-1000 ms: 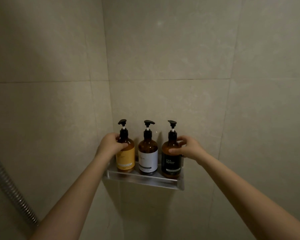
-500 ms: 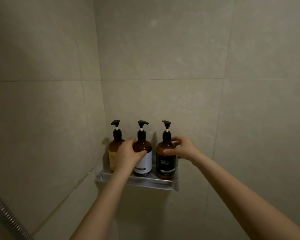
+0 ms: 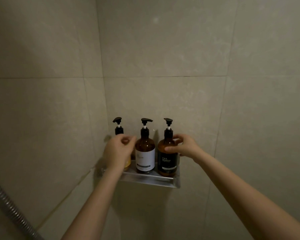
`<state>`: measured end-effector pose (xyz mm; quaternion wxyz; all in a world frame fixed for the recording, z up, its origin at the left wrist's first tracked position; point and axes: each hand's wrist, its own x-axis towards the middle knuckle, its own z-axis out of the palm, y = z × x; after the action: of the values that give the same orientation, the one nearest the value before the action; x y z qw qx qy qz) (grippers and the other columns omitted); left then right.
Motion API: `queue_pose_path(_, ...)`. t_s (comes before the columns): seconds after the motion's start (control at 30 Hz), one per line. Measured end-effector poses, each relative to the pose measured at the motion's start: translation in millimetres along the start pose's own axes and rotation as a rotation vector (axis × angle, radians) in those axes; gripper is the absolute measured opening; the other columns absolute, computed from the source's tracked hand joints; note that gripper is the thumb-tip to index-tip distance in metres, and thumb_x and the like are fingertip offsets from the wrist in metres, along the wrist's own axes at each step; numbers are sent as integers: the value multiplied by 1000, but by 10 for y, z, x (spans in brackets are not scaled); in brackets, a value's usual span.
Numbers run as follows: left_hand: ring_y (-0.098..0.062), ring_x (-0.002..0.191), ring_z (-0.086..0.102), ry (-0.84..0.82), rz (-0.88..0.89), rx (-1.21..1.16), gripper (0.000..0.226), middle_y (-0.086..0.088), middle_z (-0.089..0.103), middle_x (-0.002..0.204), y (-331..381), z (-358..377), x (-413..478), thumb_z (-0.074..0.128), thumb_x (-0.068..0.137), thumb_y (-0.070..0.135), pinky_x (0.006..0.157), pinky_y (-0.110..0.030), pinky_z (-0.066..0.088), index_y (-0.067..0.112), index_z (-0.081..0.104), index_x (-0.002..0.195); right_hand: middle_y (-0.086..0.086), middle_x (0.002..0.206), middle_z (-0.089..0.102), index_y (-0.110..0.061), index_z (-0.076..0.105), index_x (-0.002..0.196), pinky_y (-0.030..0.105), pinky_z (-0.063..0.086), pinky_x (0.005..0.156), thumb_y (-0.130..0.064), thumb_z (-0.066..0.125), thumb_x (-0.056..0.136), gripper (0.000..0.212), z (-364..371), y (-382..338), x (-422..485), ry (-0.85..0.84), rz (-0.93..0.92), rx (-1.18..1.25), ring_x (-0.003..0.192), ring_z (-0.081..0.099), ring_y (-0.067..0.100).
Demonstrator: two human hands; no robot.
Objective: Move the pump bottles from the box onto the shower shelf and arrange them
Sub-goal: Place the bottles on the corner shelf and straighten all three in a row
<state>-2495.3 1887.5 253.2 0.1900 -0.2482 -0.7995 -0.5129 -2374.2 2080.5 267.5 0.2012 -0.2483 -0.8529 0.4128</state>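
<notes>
Three amber pump bottles stand upright in a row on the metal shower shelf (image 3: 149,179) in the tiled corner. My left hand (image 3: 119,151) hovers blurred in front of the left, yellow-label bottle (image 3: 119,130) and hides most of it. Its fingers are loosely curled and hold nothing, just left of the middle, white-label bottle (image 3: 145,153). My right hand (image 3: 184,146) grips the shoulder of the right, black-label shampoo bottle (image 3: 168,163), thumb on the front and fingers around its right side. The box is out of view.
Beige tiled walls meet in a corner just behind the shelf. A ribbed metal shower hose (image 3: 7,205) runs down the lower left.
My left hand has let go of the middle bottle and drawn back to the left, in front of the yellow-label bottle. The right hand stays on the black-label bottle.
</notes>
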Motion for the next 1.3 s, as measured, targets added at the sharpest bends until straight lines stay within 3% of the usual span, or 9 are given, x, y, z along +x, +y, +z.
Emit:
queue_pose_path(0.13, -12, 80, 62, 110, -108, -60, 32, 5, 68, 92, -270, -171, 162, 60, 79, 47, 57, -21, 41, 21, 64, 99, 10, 125, 57, -14, 48, 130, 33, 51, 79, -28, 80, 71, 69, 9, 3, 1, -2, 6, 13, 106, 57, 24)
queue_pose_path(0.23, -18, 99, 62, 17, -187, -24, 51, 1, 66, 113, -461, -165, 313, 61, 74, 51, 79, -33, 50, 22, 58, 116, 10, 126, 56, -13, 47, 131, 32, 51, 78, -28, 80, 71, 70, 11, 7, 2, 0, 5, 23, 106, 56, 24)
queue_pose_path(0.37, -27, 121, 52, -184, -257, -105, 67, -9, 51, 138, -593, -94, 505, 70, 76, 36, 99, -42, 44, 14, 46, 134, 10, 127, 56, -13, 47, 132, 31, 50, 78, -27, 79, 71, 70, 13, 3, 4, 1, 9, 23, 110, 56, 25)
queue_pose_path(0.5, -28, 120, 53, -271, -285, -143, 67, -13, 53, 135, -607, -41, 596, 74, 74, 23, 91, -34, 42, 8, 47, 134, 9, 128, 56, -14, 47, 132, 30, 49, 77, -27, 79, 72, 69, 19, -4, -7, 1, 19, 29, 112, 55, 25)
queue_pose_path(1.13, -27, 119, 53, -304, -266, -166, 58, -12, 56, 132, -591, -22, 535, 71, 78, 22, 87, -32, 43, 11, 50, 131, 10, 126, 57, -14, 48, 131, 33, 51, 81, -27, 79, 72, 68, 3, -15, -31, 7, -4, 10, 110, 56, 25)
queue_pose_path(1.23, -28, 123, 50, -234, -271, -140, 61, -11, 52, 137, -485, -55, 428, 70, 79, 25, 97, -37, 42, 11, 47, 134, 11, 127, 56, -13, 47, 132, 29, 50, 75, -31, 79, 71, 71, -32, -26, -16, -33, 3, -16, 110, 56, 25)
queue_pose_path(1.3, -26, 116, 56, -38, -266, -98, 52, -7, 60, 128, -384, -116, 268, 68, 79, 31, 89, -36, 46, 14, 55, 126, 11, 129, 54, -15, 48, 133, 31, 51, 79, -38, 79, 69, 75, -100, -54, 3, -80, 27, -21, 112, 55, 26)
